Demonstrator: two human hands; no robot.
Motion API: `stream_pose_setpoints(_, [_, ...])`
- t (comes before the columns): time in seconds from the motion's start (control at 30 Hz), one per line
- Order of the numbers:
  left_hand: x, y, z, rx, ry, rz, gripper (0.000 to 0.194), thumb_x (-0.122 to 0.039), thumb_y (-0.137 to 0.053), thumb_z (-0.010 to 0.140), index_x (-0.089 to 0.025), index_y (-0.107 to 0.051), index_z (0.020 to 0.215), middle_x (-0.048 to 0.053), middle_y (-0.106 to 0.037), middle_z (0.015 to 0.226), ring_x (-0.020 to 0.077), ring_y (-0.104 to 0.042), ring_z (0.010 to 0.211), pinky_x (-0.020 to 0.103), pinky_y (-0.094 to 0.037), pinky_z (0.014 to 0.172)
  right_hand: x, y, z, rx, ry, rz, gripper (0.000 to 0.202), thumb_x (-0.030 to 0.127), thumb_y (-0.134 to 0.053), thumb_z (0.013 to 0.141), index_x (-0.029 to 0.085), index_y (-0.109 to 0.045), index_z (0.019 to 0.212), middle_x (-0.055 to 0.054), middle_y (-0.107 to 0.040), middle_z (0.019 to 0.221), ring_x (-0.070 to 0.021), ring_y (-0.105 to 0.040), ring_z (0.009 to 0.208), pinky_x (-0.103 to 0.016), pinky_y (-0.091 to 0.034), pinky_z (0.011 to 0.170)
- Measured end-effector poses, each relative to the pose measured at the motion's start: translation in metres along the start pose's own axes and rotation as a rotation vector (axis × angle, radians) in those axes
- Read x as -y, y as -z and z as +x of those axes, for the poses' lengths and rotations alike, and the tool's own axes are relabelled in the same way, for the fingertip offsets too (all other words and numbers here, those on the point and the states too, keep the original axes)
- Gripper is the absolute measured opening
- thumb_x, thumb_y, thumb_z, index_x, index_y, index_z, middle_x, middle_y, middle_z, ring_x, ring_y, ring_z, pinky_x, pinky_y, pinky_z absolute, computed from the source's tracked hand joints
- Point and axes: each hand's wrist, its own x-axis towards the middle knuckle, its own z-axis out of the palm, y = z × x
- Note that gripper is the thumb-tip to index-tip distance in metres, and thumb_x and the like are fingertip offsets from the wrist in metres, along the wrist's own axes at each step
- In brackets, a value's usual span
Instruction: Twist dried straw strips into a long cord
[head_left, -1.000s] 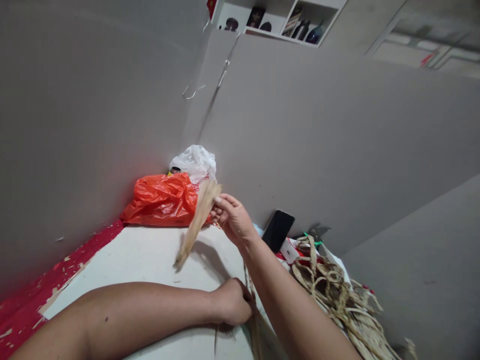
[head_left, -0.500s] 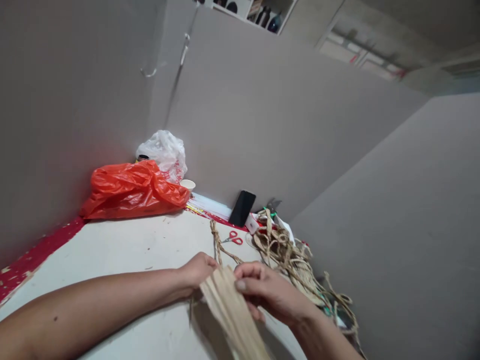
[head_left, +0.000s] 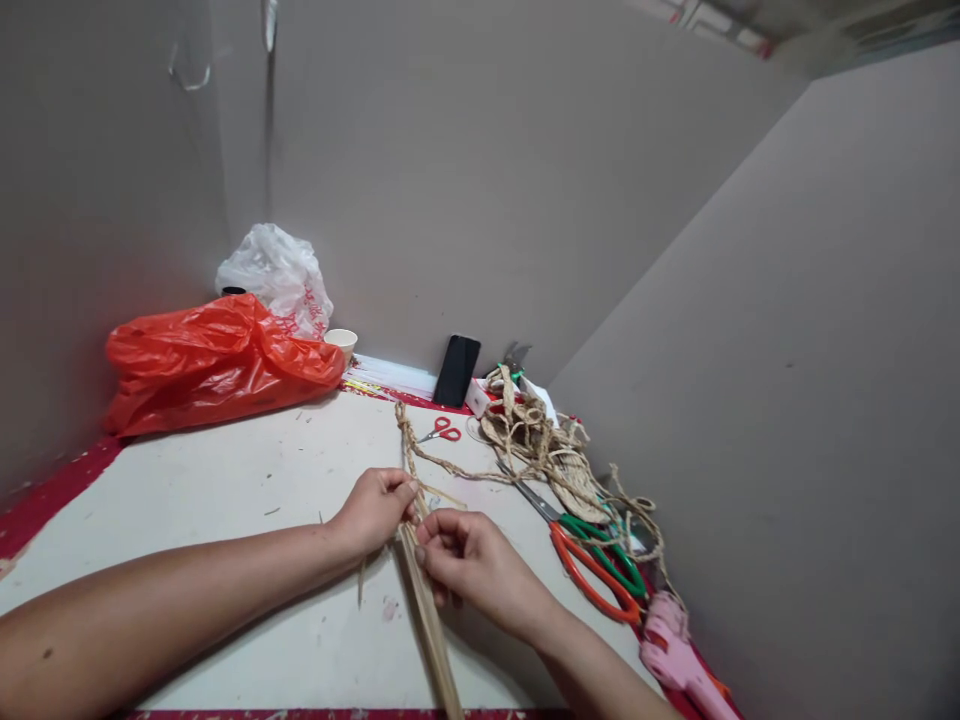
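My left hand is closed, thumb and fingers pinching a braided straw cord near its lower end. From there the braid runs up the board and bends off to the right. My right hand is just to the right, its fingertips closed on a long, pale, dried straw strip that hangs down toward the front edge. The strip looks narrow and folded lengthwise. Its join with the braid is partly hidden by my fingers. Short loose straw ends stick out around my left hand.
Small red-handled scissors lie behind my hands. To the right are large scissors with green and orange handles, a heap of braided cord and a pink glue gun. A phone, paper cup and red bag stand behind.
The view has tilted down, bringing the large scissors and glue gun into sight. The strip, broad and face-up before, now appears narrow and edge-on. My right hand has moved closer to my left.
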Motion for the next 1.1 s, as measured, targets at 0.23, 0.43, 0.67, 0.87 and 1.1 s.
stream_pose_setpoints(0.23, [0.002, 0.0, 0.0, -0.012, -0.036, 0.05, 0.03, -0.041, -0.049, 0.074, -0.016, -0.05, 0.059, -0.004, -0.046, 0.05, 0.0087, -0.04, 0.049, 0.022, -0.032, 0.052, -0.004, -0.007, 0.008, -0.09, 0.008, -0.023, 0.002, 0.019, -0.051, 0.067, 0.017, -0.051, 0.066, 0.007, -0.047, 0.043, -0.0081, -0.048, 0.035, -0.016, -0.032, 0.036])
stream_pose_setpoints(0.43, [0.009, -0.001, 0.003, -0.043, -0.123, 0.14, 0.029, -0.038, -0.047, 0.075, -0.016, -0.048, 0.058, -0.004, -0.041, 0.053, 0.0098, -0.038, 0.054, 0.022, -0.03, 0.054, -0.014, -0.008, 0.011, -0.188, 0.169, -0.239, 0.015, 0.019, -0.048, 0.072, 0.018, -0.05, 0.057, 0.004, -0.048, 0.046, -0.0087, -0.044, 0.041, -0.019, -0.031, 0.04])
stream_pose_setpoints(0.67, [0.009, -0.003, 0.001, -0.085, -0.144, 0.178, 0.027, -0.037, -0.044, 0.077, -0.016, -0.048, 0.059, -0.003, -0.043, 0.055, 0.0105, -0.039, 0.056, 0.023, -0.032, 0.056, -0.012, -0.015, 0.012, -0.199, 0.236, -0.339, 0.022, 0.021, -0.047, 0.076, 0.018, -0.047, 0.054, 0.003, -0.048, 0.044, -0.0093, -0.043, 0.042, -0.02, -0.031, 0.042])
stream_pose_setpoints(0.87, [0.01, -0.004, -0.001, -0.106, -0.141, 0.142, 0.027, -0.037, -0.043, 0.079, -0.017, -0.046, 0.061, -0.004, -0.042, 0.054, 0.0105, -0.039, 0.054, 0.022, -0.031, 0.054, -0.013, -0.019, 0.011, -0.173, 0.181, -0.233, 0.025, 0.028, -0.045, 0.081, 0.018, -0.048, 0.058, 0.002, -0.049, 0.044, -0.0108, -0.048, 0.04, -0.02, -0.032, 0.041])
stream_pose_setpoints(1.1, [0.015, -0.005, 0.003, -0.108, -0.15, 0.134, 0.027, -0.037, -0.044, 0.078, -0.017, -0.042, 0.06, -0.005, -0.037, 0.054, 0.0093, -0.035, 0.053, 0.021, -0.028, 0.052, -0.014, -0.024, 0.012, -0.301, 0.329, -0.374, 0.022, 0.018, -0.047, 0.075, 0.017, -0.045, 0.053, 0.004, -0.039, 0.048, -0.0084, -0.037, 0.047, -0.02, -0.029, 0.045])
